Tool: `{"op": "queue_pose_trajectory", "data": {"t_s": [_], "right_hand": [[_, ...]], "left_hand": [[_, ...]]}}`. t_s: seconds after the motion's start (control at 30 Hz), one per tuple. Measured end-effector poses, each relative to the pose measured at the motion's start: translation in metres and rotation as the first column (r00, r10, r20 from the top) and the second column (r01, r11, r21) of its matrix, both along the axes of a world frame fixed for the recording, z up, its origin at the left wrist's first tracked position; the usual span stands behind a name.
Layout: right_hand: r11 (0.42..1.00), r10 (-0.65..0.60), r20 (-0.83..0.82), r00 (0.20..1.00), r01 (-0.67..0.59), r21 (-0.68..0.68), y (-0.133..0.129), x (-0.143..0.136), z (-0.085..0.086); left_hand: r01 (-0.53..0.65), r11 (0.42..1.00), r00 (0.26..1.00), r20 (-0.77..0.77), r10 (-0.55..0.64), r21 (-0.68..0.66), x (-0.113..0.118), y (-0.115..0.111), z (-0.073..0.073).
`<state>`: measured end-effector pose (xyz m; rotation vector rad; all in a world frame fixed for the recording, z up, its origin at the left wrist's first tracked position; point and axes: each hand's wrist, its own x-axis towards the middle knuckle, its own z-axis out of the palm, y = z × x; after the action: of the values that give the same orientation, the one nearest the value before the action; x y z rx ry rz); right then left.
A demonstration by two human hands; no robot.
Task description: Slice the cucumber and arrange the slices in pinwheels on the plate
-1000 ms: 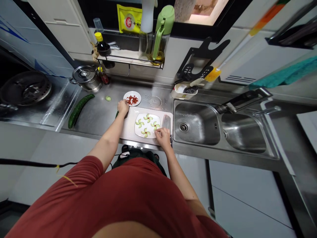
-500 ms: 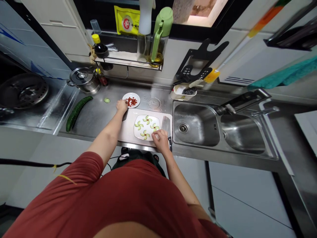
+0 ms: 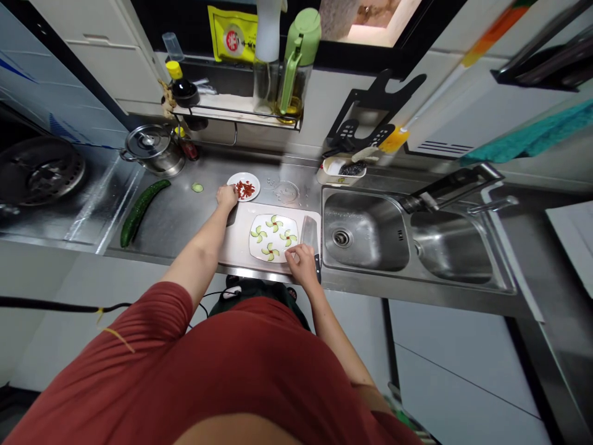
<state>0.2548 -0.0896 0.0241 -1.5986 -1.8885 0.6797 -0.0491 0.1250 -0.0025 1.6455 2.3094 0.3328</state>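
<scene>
My left hand (image 3: pixel 227 196) is closed at the left rim of a small round white plate (image 3: pixel 251 178), its fingertips over the edge. Small dried red pieces (image 3: pixel 244 189), like goji berries, lie on that plate. My right hand (image 3: pixel 302 262) is pinched at the right edge of a squarish white plate (image 3: pixel 273 230); whatever is between its fingertips is too small to make out. Several pinwheels of green-edged cucumber slices (image 3: pixel 270 251) with red centres are arranged on the squarish plate. Beneath it is a pale cutting board (image 3: pixel 236 238). A kitchen knife (image 3: pixel 309 231) lies along the board's right side.
A whole cucumber (image 3: pixel 141 211) and a cucumber end piece (image 3: pixel 197 187) lie on the steel counter at left. Behind them stands a lidded pot (image 3: pixel 152 148). To the right is a double sink (image 3: pixel 365 228). A bottle shelf (image 3: pixel 236 114) hangs above the counter.
The view has shifted slightly. Both hands stay in the same places beside the two plates, with no visible change in what they touch.
</scene>
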Motion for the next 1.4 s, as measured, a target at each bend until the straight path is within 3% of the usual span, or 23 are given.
{"op": "queue_pose_trajectory", "data": {"t_s": [0.13, 0.23, 0.3, 0.4, 0.53, 0.63, 0.87, 0.97, 1.03, 1.17, 1.27, 1.33, 1.4], "right_hand": [[1.000, 0.006, -0.013, 1.000, -0.006, 0.005, 0.000, 0.000, -0.001], [1.000, 0.013, -0.017, 1.000, -0.013, 0.011, 0.000, 0.000, -0.002], [1.000, 0.019, -0.015, 1.000, -0.019, 0.017, 0.000, -0.001, -0.003], [0.999, 0.028, -0.013, 1.000, -0.028, 0.023, 0.001, -0.002, -0.004], [0.999, 0.030, -0.026, 0.999, -0.029, 0.031, 0.002, -0.004, -0.004], [0.999, 0.032, -0.037, 0.999, -0.030, 0.042, 0.002, -0.005, -0.004], [0.999, 0.035, -0.035, 0.999, -0.034, 0.034, 0.003, -0.005, -0.005], [0.998, 0.043, -0.054, 0.998, -0.040, 0.055, 0.011, -0.007, 0.000], [0.996, 0.060, -0.063, 0.996, -0.055, 0.074, 0.022, -0.009, 0.008], [0.992, 0.076, -0.042, 0.996, -0.071, 0.105, 0.051, -0.016, 0.035], [0.978, 0.110, -0.082, 0.991, -0.093, 0.188, 0.073, -0.024, 0.057], [0.963, 0.144, -0.084, 0.986, -0.121, 0.241, 0.085, -0.029, 0.069], [0.951, 0.177, -0.062, 0.982, -0.155, 0.267, 0.095, -0.033, 0.078]], "left_hand": [[-0.079, 0.996, 0.984, 0.162, 0.071, 0.045, -0.001, 0.001, -0.001], [-0.160, 0.981, 0.892, 0.441, 0.097, 0.108, 0.001, 0.003, -0.002], [-0.232, 0.966, 0.762, 0.638, 0.109, 0.112, 0.004, 0.004, -0.002], [-0.296, 0.955, 0.521, 0.841, 0.146, 0.017, 0.007, 0.001, 0.002], [-0.227, 0.972, 0.212, 0.971, 0.113, -0.063, 0.008, -0.007, 0.014], [-0.184, 0.981, 0.055, 0.996, 0.073, -0.061, 0.009, -0.013, 0.024], [-0.094, 0.991, -0.143, 0.987, 0.077, -0.091, 0.017, -0.028, 0.039], [-0.074, 0.991, -0.155, 0.983, 0.096, -0.108, 0.025, -0.038, 0.046], [-0.061, 0.989, -0.159, 0.979, 0.124, -0.135, 0.032, -0.047, 0.051], [0.041, 0.982, -0.297, 0.936, 0.187, -0.183, 0.048, -0.064, 0.063], [0.130, 0.970, -0.355, 0.903, 0.241, -0.207, 0.059, -0.074, 0.071], [0.184, 0.960, -0.355, 0.896, 0.266, -0.212, 0.064, -0.080, 0.076], [0.205, 0.959, -0.293, 0.922, 0.251, -0.196, 0.068, -0.086, 0.080]]}}
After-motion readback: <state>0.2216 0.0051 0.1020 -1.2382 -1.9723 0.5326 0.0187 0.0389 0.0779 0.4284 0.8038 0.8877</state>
